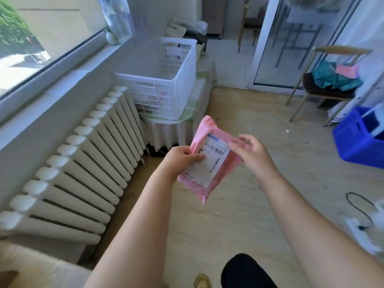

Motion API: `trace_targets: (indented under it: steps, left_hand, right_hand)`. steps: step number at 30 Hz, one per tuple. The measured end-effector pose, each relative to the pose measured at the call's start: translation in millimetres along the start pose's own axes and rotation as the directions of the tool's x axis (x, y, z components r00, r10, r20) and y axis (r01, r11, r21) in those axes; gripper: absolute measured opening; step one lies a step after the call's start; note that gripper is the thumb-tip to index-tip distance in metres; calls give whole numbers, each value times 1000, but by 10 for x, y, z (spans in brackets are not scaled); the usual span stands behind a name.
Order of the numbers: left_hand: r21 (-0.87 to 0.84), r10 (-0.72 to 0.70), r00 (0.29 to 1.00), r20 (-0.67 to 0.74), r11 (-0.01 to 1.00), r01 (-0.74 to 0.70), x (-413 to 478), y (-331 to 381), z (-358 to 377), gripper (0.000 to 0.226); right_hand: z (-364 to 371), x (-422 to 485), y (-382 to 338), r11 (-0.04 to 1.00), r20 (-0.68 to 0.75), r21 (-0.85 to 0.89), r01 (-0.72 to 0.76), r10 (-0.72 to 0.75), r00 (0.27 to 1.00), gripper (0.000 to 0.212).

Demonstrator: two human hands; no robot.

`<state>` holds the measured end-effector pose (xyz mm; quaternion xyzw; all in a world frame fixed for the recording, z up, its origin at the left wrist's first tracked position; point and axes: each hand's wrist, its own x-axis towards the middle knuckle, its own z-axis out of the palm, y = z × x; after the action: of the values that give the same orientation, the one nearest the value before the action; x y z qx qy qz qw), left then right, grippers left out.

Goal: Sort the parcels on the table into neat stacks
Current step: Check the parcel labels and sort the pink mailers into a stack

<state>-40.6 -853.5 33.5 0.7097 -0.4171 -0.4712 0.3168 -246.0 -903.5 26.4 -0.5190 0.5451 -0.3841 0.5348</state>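
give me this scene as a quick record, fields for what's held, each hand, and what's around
held item: pink parcel, held in the air above the floor
label: white shipping label with barcodes, facing the camera
left hand: grips the parcel's left edge, thumb on the label
right hand: fingers pinch the parcel's right edge
ahead: white basket on a cloth-covered table
left side: white radiator under the window
right side: blue crate on the floor
stacks: none in view
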Motion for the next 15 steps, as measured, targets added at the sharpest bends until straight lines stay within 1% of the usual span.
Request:
trace_targets:
  steps: [2,3,5,7,10,12,13,15]
  left_hand:
    - [-149,-36,998,-42,988,30,338,149,34,22]
    - [-213,-54,997,-59,976,40,603,239,60,22]
    - [-320,-79,993,-92,946,46,1052,399,106,22]
    - [-399,-94,988,-125,916,36,1478,570,137,17]
    - [-485,-143,975,-169,874,44,2161,887,184,10]
    - [-523,-184,966,-182,850,64,2515,1066,142,16]
    - [-538,-199,962,-186,840,69,2699,1152,101,19]
    - [-588,-230,952,-204,806,69,3048,1265,10,17]
  right_hand:
    - [-12,347,20,999,-11,37,-37,37,999,45]
    - [-23,604,30,997,-4,48,-62,62,998,52]
    - [-13,1034,10,993,63,52,-104,100,993,62]
    - [1,1449,-40,994,165,39,-104,97,982,61]
    - [23,2186,-162,996,247,9,-91,86,965,57]
    - [63,2579,-282,994,300,8,-112,105,948,56]
    - [105,2800,-345,993,326,13,-116,106,939,59]
    - [213,3242,-455,994,384,12,-107,94,919,60]
